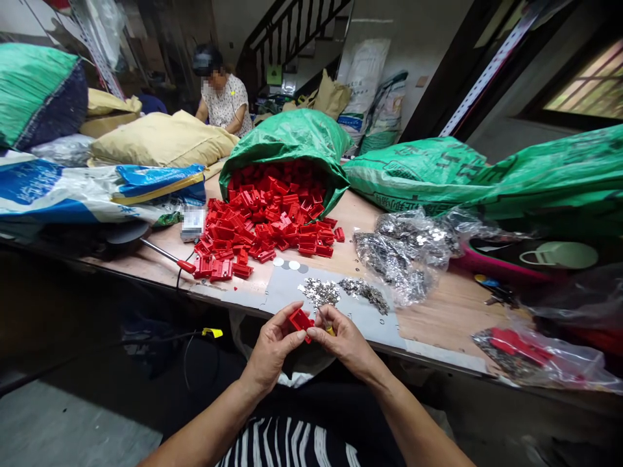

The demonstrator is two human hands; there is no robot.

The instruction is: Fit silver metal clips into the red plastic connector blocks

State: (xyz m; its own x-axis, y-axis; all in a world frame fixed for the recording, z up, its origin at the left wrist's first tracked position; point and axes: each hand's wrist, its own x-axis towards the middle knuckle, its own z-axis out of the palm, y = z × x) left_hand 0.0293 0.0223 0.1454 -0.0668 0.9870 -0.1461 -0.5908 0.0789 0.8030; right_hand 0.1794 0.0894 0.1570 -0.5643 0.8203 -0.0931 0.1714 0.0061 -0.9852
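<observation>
My left hand (272,347) is closed around the side of a small red plastic housing (299,319), its hollow side facing me. A small yellow-handled tool (330,330) sits in my right hand (348,342), whose thumb touches the housing's lower corner; the tool's tip is too small to make out. Both hands are just over the table's front edge. Beyond them, on a grey sheet (281,290), lie a heap of shiny small metal pieces (318,292) and a darker heap of metal pieces (366,295).
A green woven sack (292,133) spills a large pile of red housings (263,227) onto the table. Clear bags of metal parts (396,263) lie to the right, near a pale green mug (567,255). Another person (228,97) sits across the table behind sacks.
</observation>
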